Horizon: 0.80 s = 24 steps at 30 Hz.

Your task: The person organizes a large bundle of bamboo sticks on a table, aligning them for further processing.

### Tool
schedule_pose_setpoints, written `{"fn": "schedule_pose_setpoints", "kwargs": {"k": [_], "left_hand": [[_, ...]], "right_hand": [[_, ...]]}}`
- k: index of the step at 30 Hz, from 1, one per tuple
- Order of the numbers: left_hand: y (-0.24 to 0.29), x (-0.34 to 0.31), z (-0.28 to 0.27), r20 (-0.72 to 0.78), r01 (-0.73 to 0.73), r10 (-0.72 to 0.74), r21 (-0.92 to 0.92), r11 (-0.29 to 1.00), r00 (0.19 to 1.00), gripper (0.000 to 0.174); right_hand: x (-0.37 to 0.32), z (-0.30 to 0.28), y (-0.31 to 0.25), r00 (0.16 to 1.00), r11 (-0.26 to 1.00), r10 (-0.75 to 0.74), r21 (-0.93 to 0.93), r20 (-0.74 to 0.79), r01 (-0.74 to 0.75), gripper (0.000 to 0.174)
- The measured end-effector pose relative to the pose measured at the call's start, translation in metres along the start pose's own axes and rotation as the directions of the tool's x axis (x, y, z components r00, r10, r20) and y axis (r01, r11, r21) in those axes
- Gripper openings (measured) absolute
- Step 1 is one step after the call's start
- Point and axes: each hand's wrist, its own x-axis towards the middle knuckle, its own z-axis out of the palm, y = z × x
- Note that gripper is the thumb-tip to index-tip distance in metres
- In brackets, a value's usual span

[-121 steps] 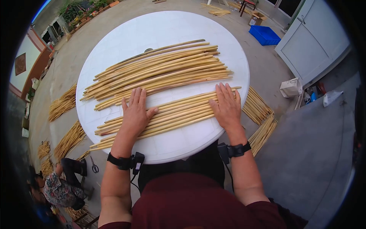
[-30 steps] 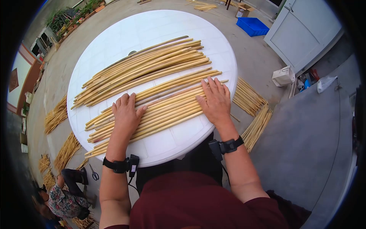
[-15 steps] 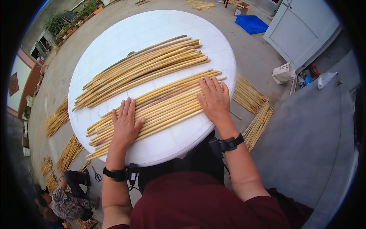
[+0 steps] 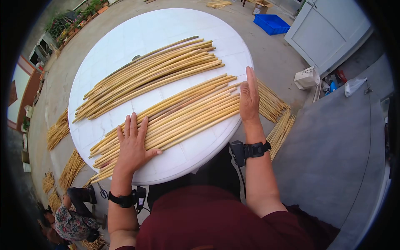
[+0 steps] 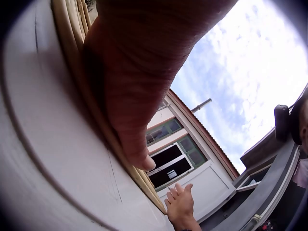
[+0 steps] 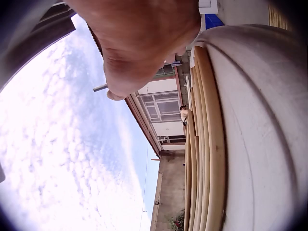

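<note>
Two rows of slender, pale tan wooden sticks lie across a round white table (image 4: 175,23) in the head view. My left hand (image 4: 134,146) rests palm down with spread fingers on the nearer row (image 4: 187,118), toward its left part. The thumb points right along the front sticks. At the right ends of that row stands my right hand (image 4: 250,98), turned on edge, fingers straight, palm toward the stick ends. The farther row (image 4: 154,73) lies behind, untouched by either hand. In the right wrist view the right hand (image 6: 144,43) is above the side-on sticks (image 6: 207,144).
More stick bundles lie on the ground left (image 4: 71,168) and right (image 4: 273,102) of the table. A seated person (image 4: 75,221) is at lower left, near scissors (image 4: 103,192). A blue crate (image 4: 271,24) and a white door (image 4: 329,35) are at the back right.
Several sticks have joined the nearer row since the oldest frame. My right hand has lifted off the sticks and turned on edge at their right ends. My left hand stays on the row, fingers spread wider.
</note>
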Motion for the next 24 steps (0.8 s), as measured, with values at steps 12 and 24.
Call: {"fn": "schedule_pose_setpoints", "kwargs": {"k": [12,24], "left_hand": [[0.001,0.003,-0.004,-0.01,-0.044,0.044,0.052,0.998,0.999,0.113],[0.005,0.007,-0.005,-0.047,-0.039,0.039,-0.008,0.999,0.998,0.104]], "right_hand": [[0.027,-0.008,0.019,0.806,0.928,-0.183,-0.172,0.563,0.332,0.063],[0.02,-0.01,0.008,0.778,0.871,-0.173,-0.275,0.605,0.408,0.034]]}}
